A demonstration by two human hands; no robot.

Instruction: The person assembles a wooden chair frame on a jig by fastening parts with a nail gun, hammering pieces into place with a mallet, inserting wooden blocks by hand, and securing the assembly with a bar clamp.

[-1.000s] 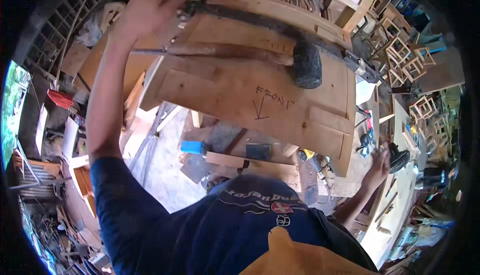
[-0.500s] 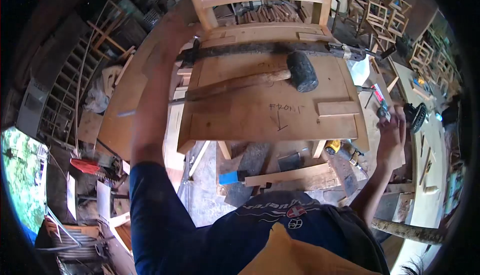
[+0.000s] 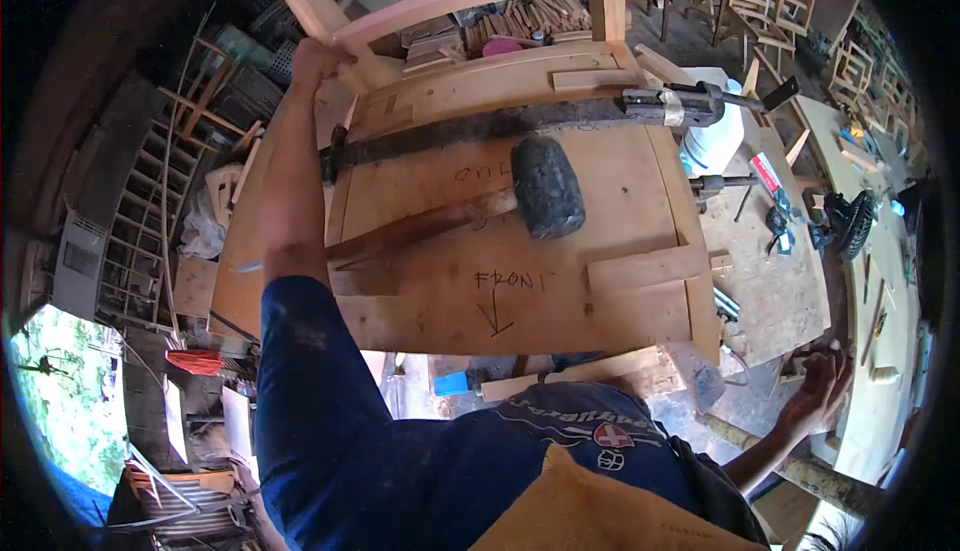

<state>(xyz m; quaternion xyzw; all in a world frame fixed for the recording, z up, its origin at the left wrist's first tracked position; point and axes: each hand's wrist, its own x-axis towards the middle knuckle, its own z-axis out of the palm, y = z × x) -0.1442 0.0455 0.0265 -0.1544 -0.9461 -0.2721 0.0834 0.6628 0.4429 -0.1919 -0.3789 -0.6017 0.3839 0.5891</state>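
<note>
My left hand (image 3: 320, 63) is closed around the lower part of the back post of a wooden chair (image 3: 430, 321). The chair's seat bears the handwritten word "FRONT" and an arrow. Across the seat runs a long dark bar clamp (image 3: 480, 129), its screw end on the right. A mallet (image 3: 548, 189) with a black head lies on the seat, the handle pointing left and partly behind my forearm. My right hand (image 3: 818, 391) hangs in the air at the lower right, away from the chair. Its fingers are loosely bent and apart, with nothing seen in them.
A second clamp end (image 3: 720, 184) sticks out at the seat's right side. Beyond it stand a white container (image 3: 715, 141) and a workbench board (image 3: 775, 291) with small tools. Stacked wood pieces (image 3: 530, 26) and chair frames (image 3: 755, 1) fill the back.
The chair has turned and shifted left and nearer in view, with the mallet and clamp on it. My left hand now grips the back post. My right hand has dropped lower and outward.
</note>
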